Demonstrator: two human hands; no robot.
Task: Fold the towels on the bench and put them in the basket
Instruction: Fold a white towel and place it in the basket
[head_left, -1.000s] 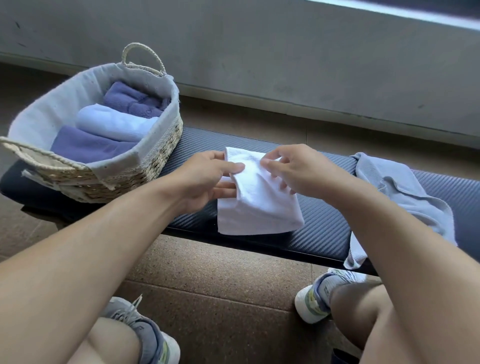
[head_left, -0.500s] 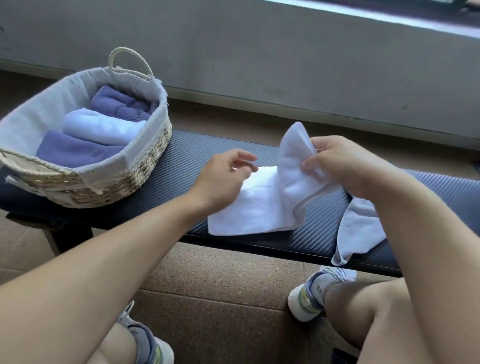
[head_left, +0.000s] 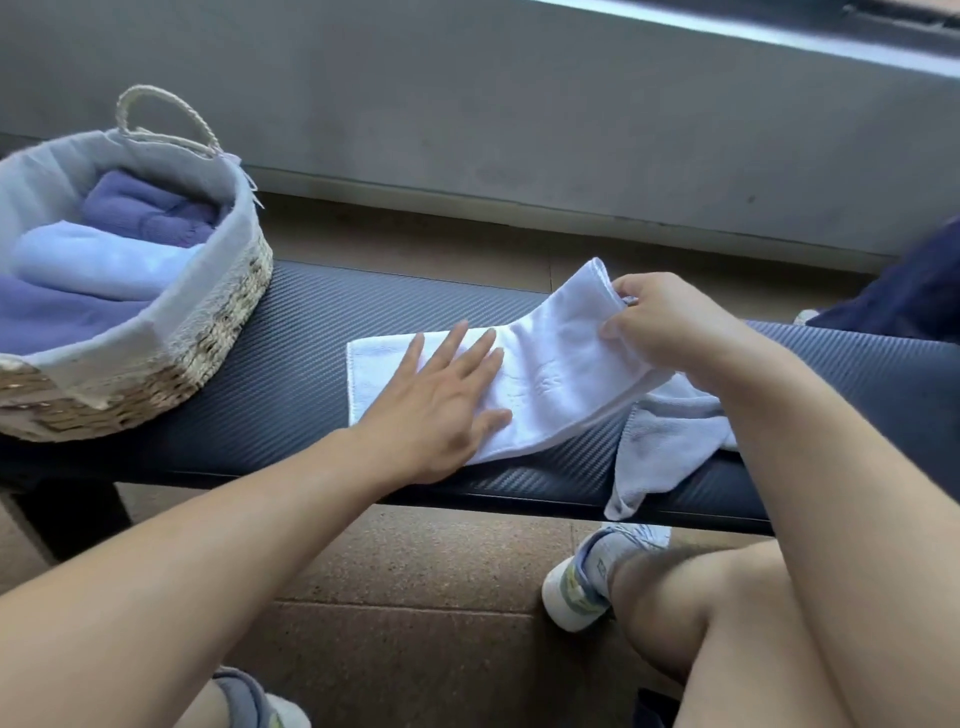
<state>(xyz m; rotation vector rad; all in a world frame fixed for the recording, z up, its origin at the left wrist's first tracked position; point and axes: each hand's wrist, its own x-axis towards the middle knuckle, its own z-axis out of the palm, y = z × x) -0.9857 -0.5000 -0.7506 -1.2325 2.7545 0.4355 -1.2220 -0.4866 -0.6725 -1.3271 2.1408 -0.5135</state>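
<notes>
The white towel (head_left: 545, 374) lay on the bench (head_left: 291, 364), right of the basket (head_left: 218, 322). The left hand (head_left: 441, 405) pressed flat on it, fingers spread — the right hand (head_left: 660, 327) pinched its raised far-right corner.

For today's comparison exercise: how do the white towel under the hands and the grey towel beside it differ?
The white towel lies mostly flat, pressed by the left hand and lifted at one end by the right hand; the grey towel lies crumpled and untouched. The white towel stays on the bench; the grey one droops over its front edge. Both remain outside the basket.
</notes>
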